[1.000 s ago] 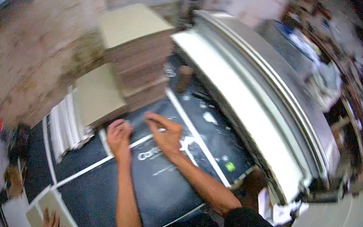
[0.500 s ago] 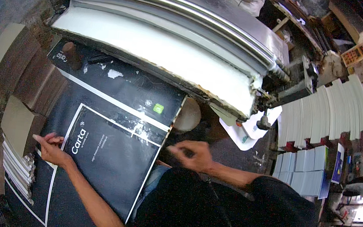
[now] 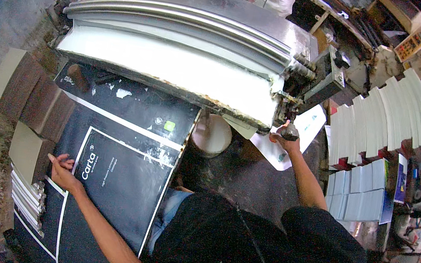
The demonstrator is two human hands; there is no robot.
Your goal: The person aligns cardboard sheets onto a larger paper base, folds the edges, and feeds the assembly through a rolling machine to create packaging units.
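My left hand (image 3: 63,173) hovers at the left side of a black printed board top (image 3: 121,189), its fingers apart and nothing in them. The hand is nearest to a stack of grey-brown boards (image 3: 32,152). My right hand (image 3: 288,144) reaches out to the near right corner of a roller machine (image 3: 178,54). It lies by a dark knob (image 3: 290,132) that covers part of its fingers, so I cannot see whether they grip it. Behind that hand is a white sheet or tray (image 3: 272,153).
Tall stacks of pale paper (image 3: 384,121) and light-blue bundles (image 3: 355,192) stand at the right. A white round tub (image 3: 211,136) sits under the machine's edge. A brown cylinder (image 3: 78,78) stands on the far part of the board top. Thin white sheets (image 3: 28,200) are piled at the left.
My right hand has moved from beside the board top out to the machine's right corner. My left hand stays near the board stack. The view has shifted slightly.
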